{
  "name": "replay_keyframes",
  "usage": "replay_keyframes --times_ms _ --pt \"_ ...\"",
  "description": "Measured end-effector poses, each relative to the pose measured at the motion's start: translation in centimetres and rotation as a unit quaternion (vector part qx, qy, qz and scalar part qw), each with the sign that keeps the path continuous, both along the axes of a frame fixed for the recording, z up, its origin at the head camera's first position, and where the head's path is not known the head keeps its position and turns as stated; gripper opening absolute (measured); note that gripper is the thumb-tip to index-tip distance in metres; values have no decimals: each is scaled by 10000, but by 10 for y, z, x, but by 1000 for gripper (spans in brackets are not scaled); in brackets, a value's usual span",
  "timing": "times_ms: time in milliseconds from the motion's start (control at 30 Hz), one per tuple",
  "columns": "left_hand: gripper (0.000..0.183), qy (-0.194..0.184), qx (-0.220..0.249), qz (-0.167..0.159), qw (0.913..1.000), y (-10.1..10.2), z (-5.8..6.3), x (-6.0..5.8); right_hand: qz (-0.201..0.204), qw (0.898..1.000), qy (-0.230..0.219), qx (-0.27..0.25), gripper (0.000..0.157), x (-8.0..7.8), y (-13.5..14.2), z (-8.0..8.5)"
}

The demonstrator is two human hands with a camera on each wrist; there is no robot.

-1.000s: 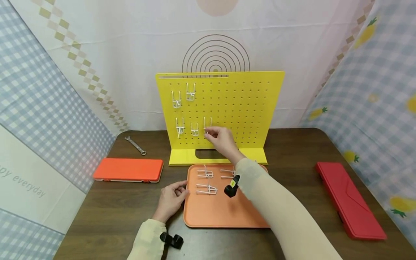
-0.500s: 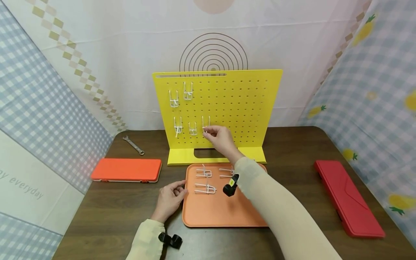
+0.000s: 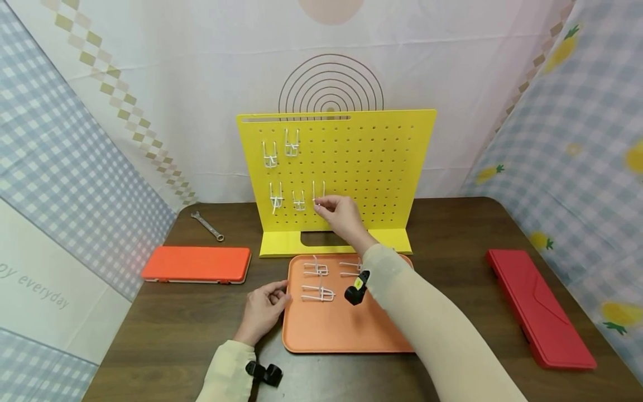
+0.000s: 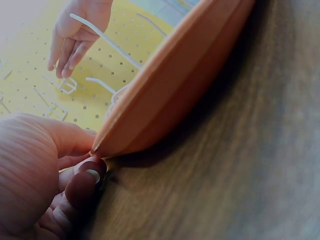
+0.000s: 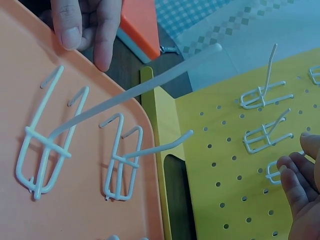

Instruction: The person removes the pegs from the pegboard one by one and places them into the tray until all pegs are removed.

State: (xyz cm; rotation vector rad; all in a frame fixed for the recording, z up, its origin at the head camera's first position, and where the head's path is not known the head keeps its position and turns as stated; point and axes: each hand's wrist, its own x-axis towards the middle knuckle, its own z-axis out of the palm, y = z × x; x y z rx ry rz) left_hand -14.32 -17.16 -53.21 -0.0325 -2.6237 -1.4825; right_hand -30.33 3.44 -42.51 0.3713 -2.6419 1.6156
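Observation:
My right hand (image 3: pixel 344 215) pinches a white wire pegboard hook (image 5: pixel 270 176) between thumb and fingertips, against the lower middle of the yellow pegboard (image 3: pixel 372 162). Its two prongs show above the fingers in the head view; the hand hides the rest. Several matching hooks hang to the left on the board, such as one low hook (image 3: pixel 299 201). My left hand (image 3: pixel 263 310) pinches the left rim of an orange tray (image 3: pixel 346 338), thumb above and fingers below in the left wrist view. Hooks lie on the tray, including a larger one (image 3: pixel 321 293), partly behind the right sleeve.
An orange-red case (image 3: pixel 197 263) lies left of the tray, with a wrench (image 3: pixel 207 225) behind it. A red case (image 3: pixel 542 310) lies at the right of the table. The pegboard's base (image 3: pixel 281 243) stands just behind the tray. Cloth hangs behind and at both sides.

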Motion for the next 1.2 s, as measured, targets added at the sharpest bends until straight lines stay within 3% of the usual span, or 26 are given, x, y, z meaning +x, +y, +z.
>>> replay_keyframes --times_ms 567,1200 --pt "27 18 -35 1 10000 0 1 0 -202 9989 -103 -409 26 4 -1 2" --pt "27 -44 123 -50 9999 0 0 0 -254 9984 -105 -492 24 4 -1 3"
